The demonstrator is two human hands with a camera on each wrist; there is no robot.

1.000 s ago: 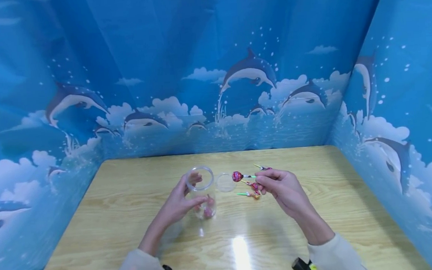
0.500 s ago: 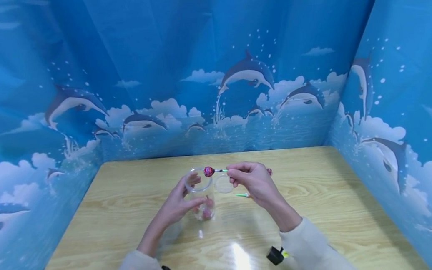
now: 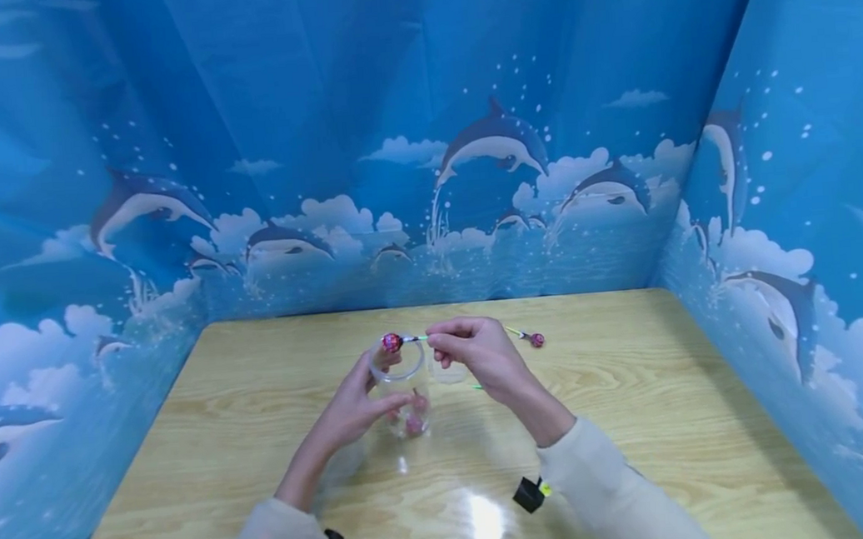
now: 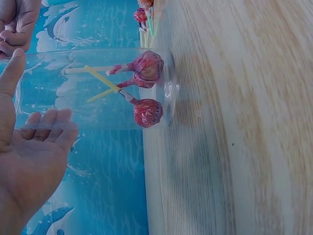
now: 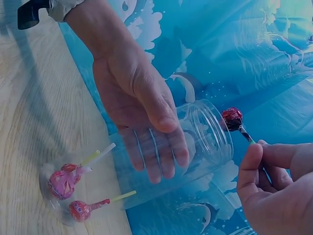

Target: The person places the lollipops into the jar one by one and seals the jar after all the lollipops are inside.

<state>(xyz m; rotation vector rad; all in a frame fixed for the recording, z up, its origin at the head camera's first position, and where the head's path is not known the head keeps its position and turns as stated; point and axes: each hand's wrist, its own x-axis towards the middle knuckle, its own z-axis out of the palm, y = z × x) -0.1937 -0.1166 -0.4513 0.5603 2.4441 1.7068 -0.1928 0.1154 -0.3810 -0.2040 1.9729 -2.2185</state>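
My left hand [image 3: 354,404] holds a clear jar [image 5: 203,169] upright on the table, thumb on one side and fingers on the other. Inside, at the bottom, lie several wrapped lollipops [image 4: 148,113], their yellow and white sticks pointing up. Between thumb and forefinger, my right hand [image 3: 478,354] pinches another lollipop [image 3: 392,343] by the end of its green stick. This lollipop lies nearly level, its red wrapped head over the jar's open mouth in the head view. In the right wrist view the head [image 5: 232,119] shows just outside the rim.
On the wooden table [image 3: 264,456], a red lollipop [image 3: 537,340] lies beyond my right hand. A green stick [image 3: 477,386] shows beneath that hand, its head hidden. A clear round lid [image 3: 448,375] is partly covered. A blue dolphin curtain [image 3: 317,144] surrounds the table.
My right hand has carried the lollipop leftward from above the loose lollipops to the jar's mouth. The left hand and the jar have stayed in place.
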